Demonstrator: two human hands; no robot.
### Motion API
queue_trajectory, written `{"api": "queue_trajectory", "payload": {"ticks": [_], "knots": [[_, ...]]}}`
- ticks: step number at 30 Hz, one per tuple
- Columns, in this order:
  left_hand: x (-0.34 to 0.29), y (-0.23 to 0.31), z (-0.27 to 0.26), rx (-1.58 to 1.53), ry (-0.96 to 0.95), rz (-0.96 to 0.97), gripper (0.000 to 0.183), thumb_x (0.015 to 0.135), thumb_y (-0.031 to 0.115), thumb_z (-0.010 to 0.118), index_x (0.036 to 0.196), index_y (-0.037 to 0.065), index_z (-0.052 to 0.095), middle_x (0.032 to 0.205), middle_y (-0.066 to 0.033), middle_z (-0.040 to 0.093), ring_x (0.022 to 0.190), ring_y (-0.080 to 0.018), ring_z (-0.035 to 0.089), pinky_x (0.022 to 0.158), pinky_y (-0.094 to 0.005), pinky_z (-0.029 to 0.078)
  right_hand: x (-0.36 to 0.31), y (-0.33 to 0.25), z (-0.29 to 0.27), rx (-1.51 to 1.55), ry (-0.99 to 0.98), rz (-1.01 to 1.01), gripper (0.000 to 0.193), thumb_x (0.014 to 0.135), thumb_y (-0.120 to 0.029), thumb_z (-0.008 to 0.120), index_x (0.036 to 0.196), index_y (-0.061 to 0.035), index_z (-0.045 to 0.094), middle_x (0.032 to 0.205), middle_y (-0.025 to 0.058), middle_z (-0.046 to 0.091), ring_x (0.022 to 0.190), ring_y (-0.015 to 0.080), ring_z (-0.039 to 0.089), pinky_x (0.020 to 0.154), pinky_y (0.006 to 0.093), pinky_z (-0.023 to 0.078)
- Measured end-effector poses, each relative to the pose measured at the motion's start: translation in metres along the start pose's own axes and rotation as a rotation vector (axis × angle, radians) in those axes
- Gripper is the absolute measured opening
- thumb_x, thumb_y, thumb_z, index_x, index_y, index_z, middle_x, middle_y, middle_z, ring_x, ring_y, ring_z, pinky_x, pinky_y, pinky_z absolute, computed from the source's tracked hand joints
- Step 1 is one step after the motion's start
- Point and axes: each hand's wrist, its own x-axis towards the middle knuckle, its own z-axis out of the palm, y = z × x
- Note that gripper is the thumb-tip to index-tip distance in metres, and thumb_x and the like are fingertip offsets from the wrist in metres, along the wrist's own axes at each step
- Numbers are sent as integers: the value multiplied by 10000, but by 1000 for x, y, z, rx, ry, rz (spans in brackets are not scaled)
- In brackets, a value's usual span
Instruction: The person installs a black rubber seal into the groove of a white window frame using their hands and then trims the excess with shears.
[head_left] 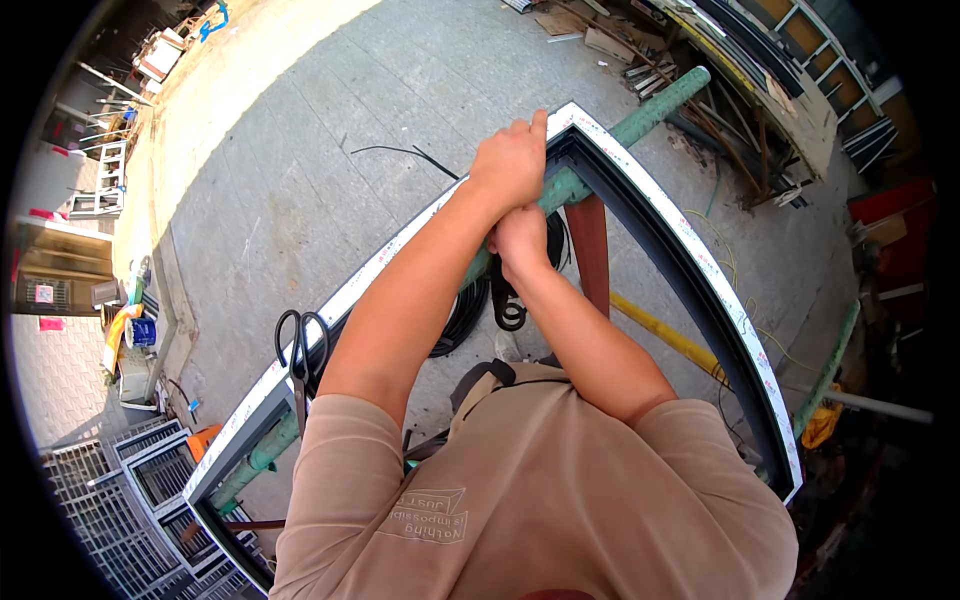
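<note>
A large window frame (410, 233), dark inside with white printed film on its outer faces, lies in front of me. My left hand (508, 165) is closed over the frame near its far corner, one digit stretched along the edge. Just below it, my right hand (522, 240) is a fist against the frame's inner side; what its fingers hold is hidden. A thin black strip (420, 153) pokes out beyond the frame by my left hand. Black-handled scissors (298, 350) rest on the frame's left side. Under my hands are coiled black strip (464, 322) and a dark ring-ended object (510, 316).
Green poles (668, 103) run beneath the frame, beside a reddish-brown leg (590, 255) and a yellow pipe (668, 338). Metal grilles (95, 490) stand lower left. Scrap metal and boards (745, 75) are piled at the far right. Grey paving (310, 170) lies beyond the frame.
</note>
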Motion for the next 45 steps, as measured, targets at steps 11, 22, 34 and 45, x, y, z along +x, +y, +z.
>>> {"api": "queue_trajectory", "payload": {"ticks": [11, 22, 34, 45], "knots": [[-1, -1, 5, -25, 30, 18, 903, 875, 115, 833, 1683, 13, 443, 1318, -248, 735, 1196, -442, 759, 971, -536, 640, 13, 4, 0, -152, 117, -122, 252, 1105, -138, 539, 972, 23, 680, 774, 105, 658, 556, 199, 586, 494, 411, 389], [-6, 10, -8, -23, -42, -39, 849, 956, 178, 814, 1694, -2, 436, 1383, -243, 713, 1252, -461, 731, 1072, -531, 605, 4, -20, -19, 19, -153, 82, 238, 1153, -205, 574, 1046, -20, 678, 760, 50, 626, 581, 177, 548, 532, 369, 397], [-144, 52, 59, -546, 672, -472, 321, 991, 52, 769, 1295, -36, 711, 1168, -183, 757, 1071, -308, 753, 962, -438, 601, 12, -41, -35, -100, -306, 264, 445, 1220, -410, 566, 1162, 2, 726, 980, 110, 772, 860, 229, 774, 829, 389, 603], [-94, 63, 58, -395, 544, -590, 352, 1014, 267, 775, 1196, -26, 707, 1147, -257, 768, 1079, -475, 733, 949, -562, 575, 17, -91, -43, -1085, -261, -126, 526, 1127, -499, 582, 1129, -72, 888, 1201, 235, 839, 1168, 453, 780, 1029, 544, 593]]}}
